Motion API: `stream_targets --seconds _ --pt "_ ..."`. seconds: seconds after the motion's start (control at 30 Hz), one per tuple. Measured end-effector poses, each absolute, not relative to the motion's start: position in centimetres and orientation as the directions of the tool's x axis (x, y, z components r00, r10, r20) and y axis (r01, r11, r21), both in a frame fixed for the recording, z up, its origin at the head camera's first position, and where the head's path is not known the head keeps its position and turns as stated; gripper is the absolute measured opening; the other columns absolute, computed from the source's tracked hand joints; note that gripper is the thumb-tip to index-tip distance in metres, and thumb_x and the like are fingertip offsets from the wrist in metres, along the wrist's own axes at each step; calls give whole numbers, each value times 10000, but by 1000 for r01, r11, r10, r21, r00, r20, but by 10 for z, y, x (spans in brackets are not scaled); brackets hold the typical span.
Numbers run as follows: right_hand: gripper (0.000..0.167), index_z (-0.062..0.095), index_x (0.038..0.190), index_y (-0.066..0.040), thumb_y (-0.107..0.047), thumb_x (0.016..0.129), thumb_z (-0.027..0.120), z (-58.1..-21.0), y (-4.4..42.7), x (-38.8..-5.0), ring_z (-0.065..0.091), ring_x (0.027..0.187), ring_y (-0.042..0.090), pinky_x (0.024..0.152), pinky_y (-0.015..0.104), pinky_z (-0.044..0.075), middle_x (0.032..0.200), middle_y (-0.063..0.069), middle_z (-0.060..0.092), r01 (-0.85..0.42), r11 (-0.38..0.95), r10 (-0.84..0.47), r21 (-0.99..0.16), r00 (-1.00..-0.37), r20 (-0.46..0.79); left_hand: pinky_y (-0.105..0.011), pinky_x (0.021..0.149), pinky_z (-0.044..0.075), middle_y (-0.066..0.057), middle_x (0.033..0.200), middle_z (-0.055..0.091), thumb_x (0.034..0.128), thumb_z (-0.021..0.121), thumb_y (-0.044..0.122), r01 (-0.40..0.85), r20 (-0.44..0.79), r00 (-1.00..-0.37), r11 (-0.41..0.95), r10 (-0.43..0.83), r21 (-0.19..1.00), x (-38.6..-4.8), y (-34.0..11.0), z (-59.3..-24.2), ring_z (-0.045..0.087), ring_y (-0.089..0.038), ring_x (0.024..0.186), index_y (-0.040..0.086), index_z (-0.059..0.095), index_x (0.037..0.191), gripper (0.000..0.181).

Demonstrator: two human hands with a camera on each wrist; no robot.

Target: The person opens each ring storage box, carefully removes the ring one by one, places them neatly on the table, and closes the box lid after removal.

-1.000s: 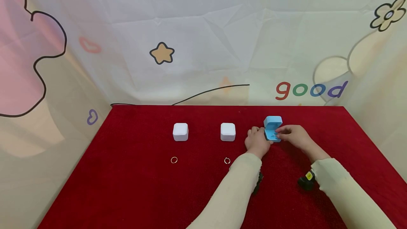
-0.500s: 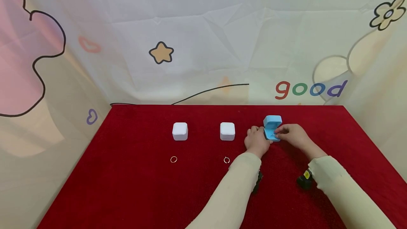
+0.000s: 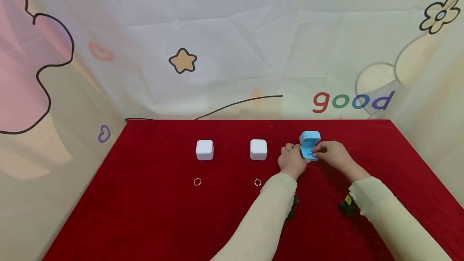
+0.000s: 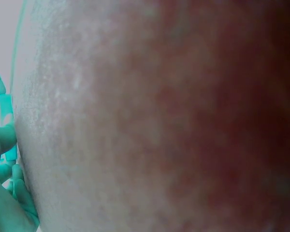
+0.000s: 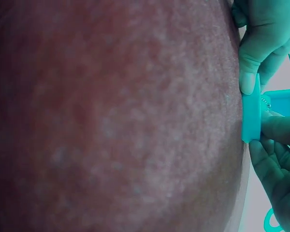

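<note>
In the head view, a light blue ring box (image 3: 309,137) stands with its lid up at the right back of the red cloth. My left hand (image 3: 292,160) grips its base from the left, and in the right wrist view that thumb presses on the box wall (image 5: 252,113). From the right, my right hand (image 3: 334,154) reaches into the box, thumb and finger pinching a small ring (image 5: 266,102) at the insert. Its sparkling top shows between the two hands; the lower part is hidden. Skin fills most of both wrist views.
Two closed white ring boxes, one at left (image 3: 204,150) and one in the middle (image 3: 258,150), stand in line with the blue one. Before them lie a gold-coloured ring (image 3: 194,182) and a pale ring with a gap (image 3: 260,182). A printed curtain (image 3: 224,79) hangs behind.
My right fingertips have shifted very slightly at the ring inside the blue box. The left hand keeps its grip, and the view itself has drifted a little.
</note>
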State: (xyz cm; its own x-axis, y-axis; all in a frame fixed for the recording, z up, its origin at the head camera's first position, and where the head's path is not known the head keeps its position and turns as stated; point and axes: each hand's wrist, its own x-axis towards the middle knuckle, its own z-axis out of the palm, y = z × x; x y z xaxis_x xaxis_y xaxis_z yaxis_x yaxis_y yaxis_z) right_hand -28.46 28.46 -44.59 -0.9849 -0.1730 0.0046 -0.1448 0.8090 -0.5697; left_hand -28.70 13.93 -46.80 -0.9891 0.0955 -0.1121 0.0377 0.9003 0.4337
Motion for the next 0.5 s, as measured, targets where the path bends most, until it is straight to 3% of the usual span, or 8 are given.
stream_targets --seconds 0.5 --pt "167 759 999 67 -71 905 748 -446 283 -283 658 862 288 785 429 601 965 242 755 -170 818 -181 -549 -983 35 -212 878 516 69 1335 580 920 732 447 47 -92 -991 902 96 430 -289 140 -470 516 -80 1158 251 625 1371 502"
